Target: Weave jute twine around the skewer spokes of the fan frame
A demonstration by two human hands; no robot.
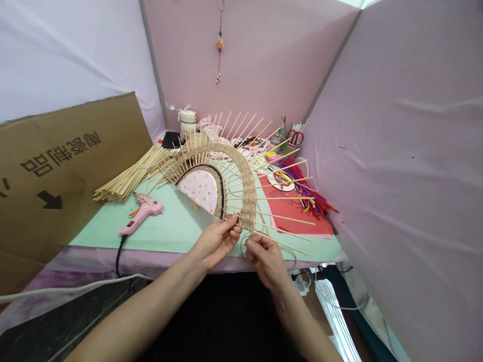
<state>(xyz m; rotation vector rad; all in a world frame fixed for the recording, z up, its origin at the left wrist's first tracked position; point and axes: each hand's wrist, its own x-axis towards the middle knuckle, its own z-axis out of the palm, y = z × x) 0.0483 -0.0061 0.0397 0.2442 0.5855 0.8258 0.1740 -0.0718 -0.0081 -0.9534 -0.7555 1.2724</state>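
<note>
A half-round woven fan [247, 186] with thin sticks radiating outward is held up over the table. Its centre is a pink dotted cloth panel [199, 188] edged by a black line, and a wide band of twine is woven through the sticks further out. My left hand [219, 239] pinches the fan's lower edge between the cloth panel and the woven band. Close to the band's lower right end, my right hand [266, 256] has its thumb and fingers closed on the twine [243, 246], which loops loosely below the fan.
On the left lie a pink glue gun [141, 213] and a bundle of sticks [130, 176], beside a cardboard sheet [75, 166]. Red sheets [287, 216] and colourful pipe cleaners [302, 183] are at right. A white bottle [187, 123] and red-handled scissors [296, 137] stand behind.
</note>
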